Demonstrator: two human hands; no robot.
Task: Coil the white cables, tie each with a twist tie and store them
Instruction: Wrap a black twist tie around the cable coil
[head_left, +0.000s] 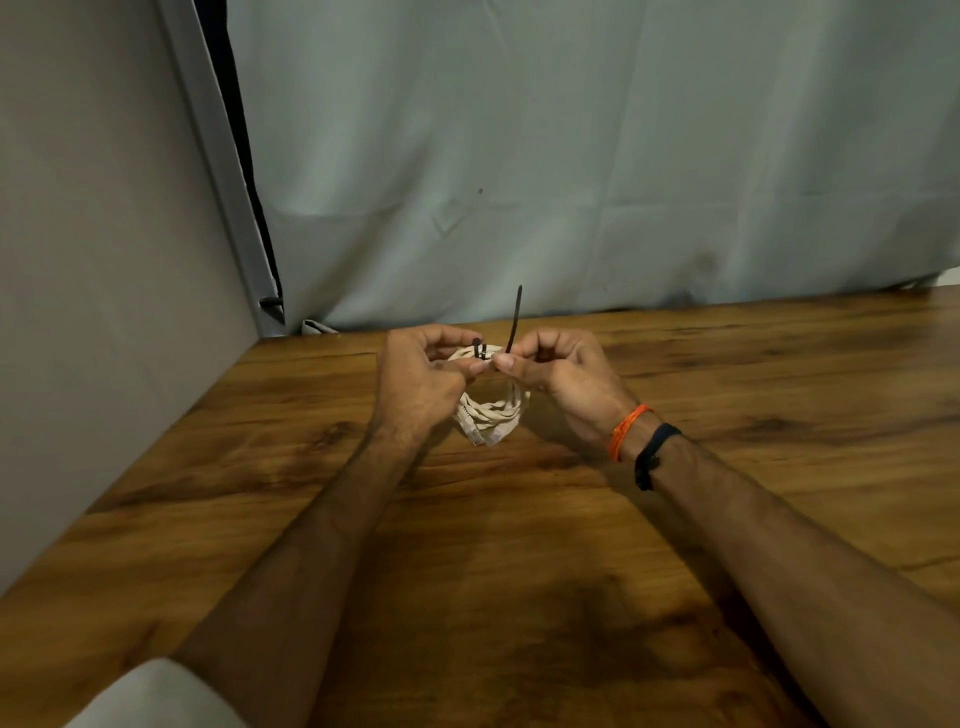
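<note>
A coiled white cable hangs between my two hands a little above the wooden table, its connector ends pointing down at the lower left of the coil. A black twist tie wraps the top of the coil; its long end sticks up and a short end shows beside my left fingers. My left hand grips the coil and the tie's short end. My right hand pinches the tie's long end close to the coil. The upper part of the coil is hidden by my fingers.
A pale cloth backdrop hangs behind the table's far edge. A grey wall panel borders the table on the left. A white rounded object sits at the bottom left corner. Orange and dark bands circle my right wrist.
</note>
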